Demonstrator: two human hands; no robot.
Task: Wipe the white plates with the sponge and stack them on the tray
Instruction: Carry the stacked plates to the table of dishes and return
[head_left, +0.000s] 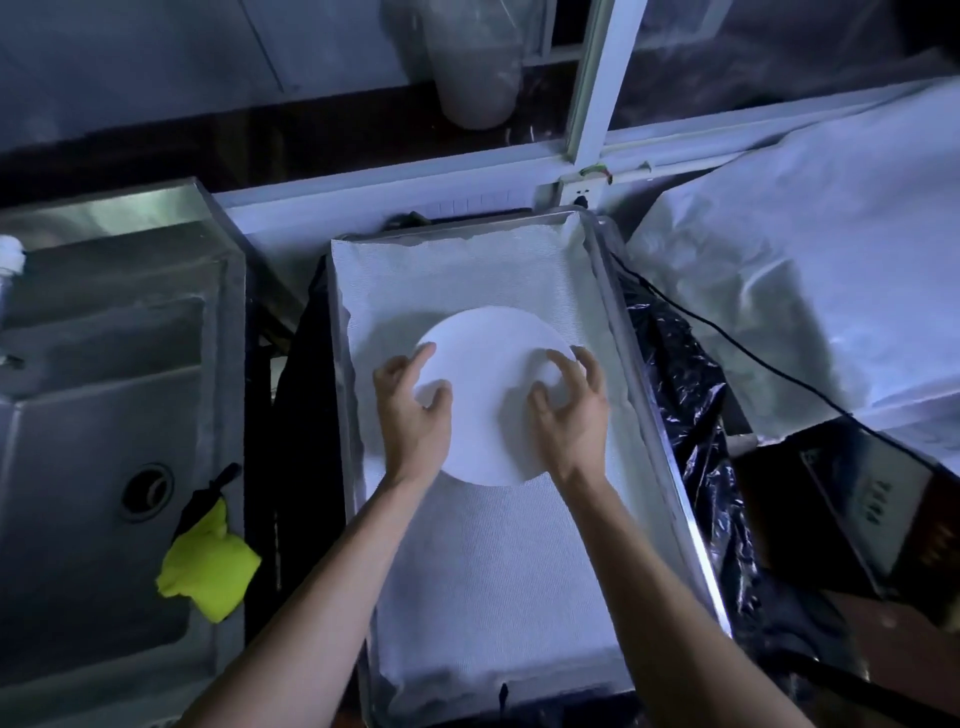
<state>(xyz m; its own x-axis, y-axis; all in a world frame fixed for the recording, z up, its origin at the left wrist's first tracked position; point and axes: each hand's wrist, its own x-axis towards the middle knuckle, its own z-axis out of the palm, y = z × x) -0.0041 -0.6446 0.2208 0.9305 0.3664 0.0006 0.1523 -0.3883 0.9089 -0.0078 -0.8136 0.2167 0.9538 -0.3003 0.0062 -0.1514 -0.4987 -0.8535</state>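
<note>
A round white plate (488, 395) sits in the middle of a metal tray (660, 431) lined with white cloth. My left hand (413, 410) grips the plate's left edge, thumb on top and fingers curled at the rim. My right hand (571, 410) grips the right edge in the same way. Whether one plate or a stack lies there I cannot tell. A yellow-green sponge cloth (208, 564) with a dark handle lies on the right rim of the steel sink (93, 415), away from both hands.
Crumpled black plastic (696, 415) and a black cable (753, 358) run along the tray's right side. A surface under a white sheet (810, 260) stands at the right. A white frame post (597, 93) rises behind the tray.
</note>
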